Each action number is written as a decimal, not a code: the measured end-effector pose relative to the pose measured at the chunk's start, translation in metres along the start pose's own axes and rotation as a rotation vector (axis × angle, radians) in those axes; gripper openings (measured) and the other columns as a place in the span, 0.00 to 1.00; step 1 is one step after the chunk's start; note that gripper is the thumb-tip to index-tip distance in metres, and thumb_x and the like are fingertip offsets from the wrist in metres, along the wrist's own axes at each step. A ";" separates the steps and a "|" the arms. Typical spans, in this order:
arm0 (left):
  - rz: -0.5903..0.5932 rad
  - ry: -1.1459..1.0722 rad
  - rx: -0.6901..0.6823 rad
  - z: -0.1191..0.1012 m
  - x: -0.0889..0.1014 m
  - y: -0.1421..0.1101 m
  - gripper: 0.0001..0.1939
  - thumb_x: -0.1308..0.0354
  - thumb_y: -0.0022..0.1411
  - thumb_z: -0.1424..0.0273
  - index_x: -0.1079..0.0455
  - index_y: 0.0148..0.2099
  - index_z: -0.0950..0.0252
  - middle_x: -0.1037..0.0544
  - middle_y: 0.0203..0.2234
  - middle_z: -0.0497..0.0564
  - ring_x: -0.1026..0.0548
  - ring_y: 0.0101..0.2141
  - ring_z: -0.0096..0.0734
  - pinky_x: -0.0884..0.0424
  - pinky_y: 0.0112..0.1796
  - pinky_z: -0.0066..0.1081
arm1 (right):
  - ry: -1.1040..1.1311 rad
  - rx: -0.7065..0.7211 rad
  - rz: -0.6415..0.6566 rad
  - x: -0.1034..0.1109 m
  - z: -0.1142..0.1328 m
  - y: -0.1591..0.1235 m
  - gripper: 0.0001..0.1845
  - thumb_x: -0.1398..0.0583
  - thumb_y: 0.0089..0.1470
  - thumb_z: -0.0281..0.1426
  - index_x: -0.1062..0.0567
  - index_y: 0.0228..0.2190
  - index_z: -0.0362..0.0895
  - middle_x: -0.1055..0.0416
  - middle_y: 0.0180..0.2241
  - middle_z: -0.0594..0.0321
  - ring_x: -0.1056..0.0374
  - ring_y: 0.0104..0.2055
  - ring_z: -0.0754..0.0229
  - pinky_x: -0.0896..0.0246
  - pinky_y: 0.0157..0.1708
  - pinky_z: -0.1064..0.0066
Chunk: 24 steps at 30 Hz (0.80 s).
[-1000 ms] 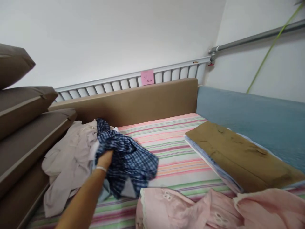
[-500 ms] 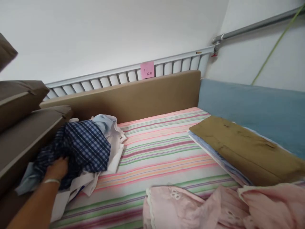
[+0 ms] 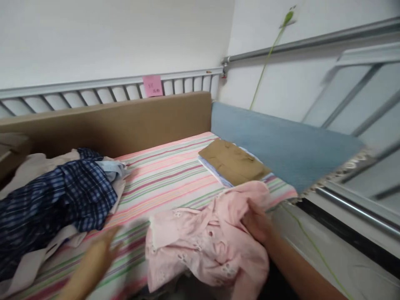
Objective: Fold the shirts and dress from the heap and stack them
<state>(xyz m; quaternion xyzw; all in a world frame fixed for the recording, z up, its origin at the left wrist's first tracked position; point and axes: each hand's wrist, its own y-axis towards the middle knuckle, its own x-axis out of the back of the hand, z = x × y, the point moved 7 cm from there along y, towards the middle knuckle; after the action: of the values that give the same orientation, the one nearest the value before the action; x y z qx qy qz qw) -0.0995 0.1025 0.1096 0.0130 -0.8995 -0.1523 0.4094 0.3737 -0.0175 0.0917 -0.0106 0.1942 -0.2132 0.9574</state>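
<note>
A pink garment with eyelet embroidery and a pale scalloped edge is bunched up at the front of the bed. My right hand grips its right side, fingers partly hidden in the cloth. Left of it, my left hand hovers over the striped sheet, blurred, with thumb and fingers apart and nothing in them. A rumpled blue plaid garment lies on a heap with white and light blue clothes. Beyond the pink garment is a flat folded stack topped by a khaki garment.
A brown padded panel runs along the back, before a white radiator bearing a pink note. The blue cloth-covered side borders the bed on the right. A green cord hangs down the wall.
My view has turned right. My left hand has let go of the plaid garment and moved right, toward the pink garment. My right hand has come into view, gripping the pink garment, which is raised.
</note>
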 end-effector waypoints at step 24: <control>-0.175 -0.531 0.185 -0.132 0.100 -0.012 0.20 0.42 0.50 0.57 0.28 0.41 0.65 0.26 0.23 0.45 0.32 0.24 0.28 0.37 0.25 0.24 | -0.387 0.349 0.272 -0.146 0.149 -0.028 0.20 0.36 0.43 0.43 0.30 0.14 0.42 0.36 0.13 0.67 0.39 0.18 0.64 0.44 0.20 0.73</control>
<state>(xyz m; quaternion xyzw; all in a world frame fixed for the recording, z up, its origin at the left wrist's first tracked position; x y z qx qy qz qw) -0.0694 0.0415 0.2615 0.0874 -0.9806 -0.1026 0.1423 0.2973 0.0082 0.2860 0.1401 -0.0323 -0.1070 0.9838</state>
